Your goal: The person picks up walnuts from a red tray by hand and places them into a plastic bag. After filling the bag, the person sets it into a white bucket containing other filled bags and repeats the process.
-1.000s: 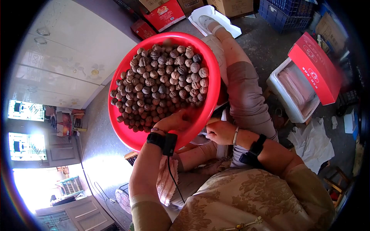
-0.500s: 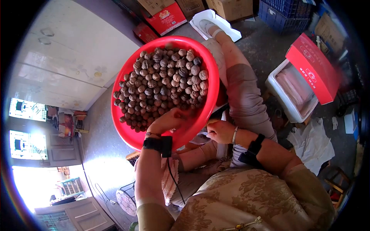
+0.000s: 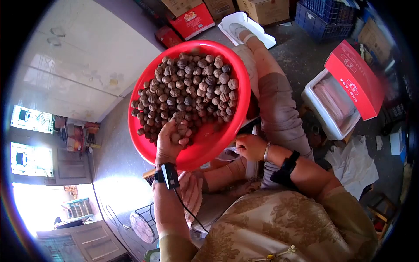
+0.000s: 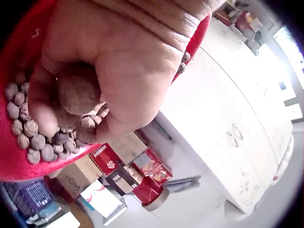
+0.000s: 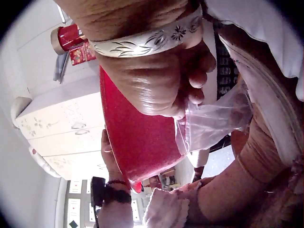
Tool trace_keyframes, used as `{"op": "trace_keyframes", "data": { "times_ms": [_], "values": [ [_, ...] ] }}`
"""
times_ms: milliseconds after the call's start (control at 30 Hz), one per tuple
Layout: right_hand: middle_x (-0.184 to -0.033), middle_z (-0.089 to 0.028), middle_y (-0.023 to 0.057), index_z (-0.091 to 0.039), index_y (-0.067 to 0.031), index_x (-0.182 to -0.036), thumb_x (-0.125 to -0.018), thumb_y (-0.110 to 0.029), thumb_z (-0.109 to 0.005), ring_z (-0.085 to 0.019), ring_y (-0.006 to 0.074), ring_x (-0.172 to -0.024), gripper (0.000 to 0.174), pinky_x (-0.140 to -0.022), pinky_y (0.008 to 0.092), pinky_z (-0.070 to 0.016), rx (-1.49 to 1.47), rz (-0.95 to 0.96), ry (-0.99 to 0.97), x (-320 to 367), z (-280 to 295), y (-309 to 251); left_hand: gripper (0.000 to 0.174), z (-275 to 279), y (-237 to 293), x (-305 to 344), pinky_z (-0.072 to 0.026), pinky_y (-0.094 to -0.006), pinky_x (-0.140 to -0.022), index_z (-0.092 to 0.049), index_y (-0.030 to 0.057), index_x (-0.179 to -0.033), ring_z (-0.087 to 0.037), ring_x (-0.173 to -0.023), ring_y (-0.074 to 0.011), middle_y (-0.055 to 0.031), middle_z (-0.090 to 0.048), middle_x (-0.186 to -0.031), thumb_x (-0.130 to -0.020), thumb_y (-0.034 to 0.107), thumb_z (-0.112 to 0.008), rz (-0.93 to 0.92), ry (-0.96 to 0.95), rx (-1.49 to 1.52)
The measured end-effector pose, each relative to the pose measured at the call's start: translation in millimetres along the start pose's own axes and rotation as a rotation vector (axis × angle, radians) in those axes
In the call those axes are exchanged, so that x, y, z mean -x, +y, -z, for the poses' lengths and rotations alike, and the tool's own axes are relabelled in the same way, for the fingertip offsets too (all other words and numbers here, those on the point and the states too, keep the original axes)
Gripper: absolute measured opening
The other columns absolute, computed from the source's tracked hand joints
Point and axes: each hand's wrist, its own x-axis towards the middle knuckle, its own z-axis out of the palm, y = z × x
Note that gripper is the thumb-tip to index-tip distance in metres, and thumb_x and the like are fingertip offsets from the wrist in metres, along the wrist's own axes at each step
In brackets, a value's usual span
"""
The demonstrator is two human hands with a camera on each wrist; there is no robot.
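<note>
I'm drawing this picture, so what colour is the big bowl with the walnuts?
The bowl is bright red, seen best from the head.

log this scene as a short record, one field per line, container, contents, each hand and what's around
container: red plastic tub
contents: many brown walnuts, heaped mostly away from the person; exact count cannot be told
left hand: over the tub, fingers curled round a few walnuts
right hand: beside the tub, pinching a clear plastic bag
bag contents: cannot tell
right wrist: patterned bracelet
on the floor: stacked blue crates, crumpled white plastic
to the right: open white box with a red lid
</note>
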Motion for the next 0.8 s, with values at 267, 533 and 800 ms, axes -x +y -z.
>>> {"op": "trace_keyframes", "data": {
  "times_ms": [267,533,800],
  "values": [
    [-0.078,-0.065,0.0171,-0.059,-0.0049,-0.082,-0.086,-0.025,-0.066,-0.064,0.0375,-0.077,0.021,-0.066,0.0461,-0.049,-0.101,-0.082,0.012,3.2,5.3,-4.7,0.033,-45.2,-50.4,94.9,-0.0327,-0.0151,-0.056,-0.055,0.0085,-0.11,-0.04,-0.068,-0.0043,0.0019,-0.051,-0.095,-0.085,0.022,-0.07,-0.18,-0.11,-0.089],
    [-0.078,-0.066,0.0165,-0.062,-0.0057,-0.085,-0.087,-0.023,-0.068,-0.065,0.0352,-0.074,0.019,-0.067,0.0416,-0.0511,-0.189,-0.112,-0.013,5.9,10.8,-11.5,0.02,-66.5,-98.8,132.2,-0.0427,-0.0168,-0.063,-0.06,0.0018,-0.108,-0.053,-0.075,-0.0054,0.0011,-0.059,-0.091,-0.095,0.017,-0.059,0.137,0.151,-0.435],
    [-0.081,-0.067,0.0166,-0.065,-0.0049,-0.089,-0.088,-0.024,-0.068,-0.067,0.0332,-0.078,0.019,-0.071,0.0397,-0.0522,-0.188,-0.075,-0.064,7.1,17.3,-16.3,0.028,-58.1,-124.1,102.8,-0.0479,-0.022,-0.078,-0.063,-0.003,-0.115,-0.06,-0.091,-0.009,-0.003,-0.066,-0.105,-0.096,0.018,-0.061,0.0,0.167,-0.647]
  ]
}}
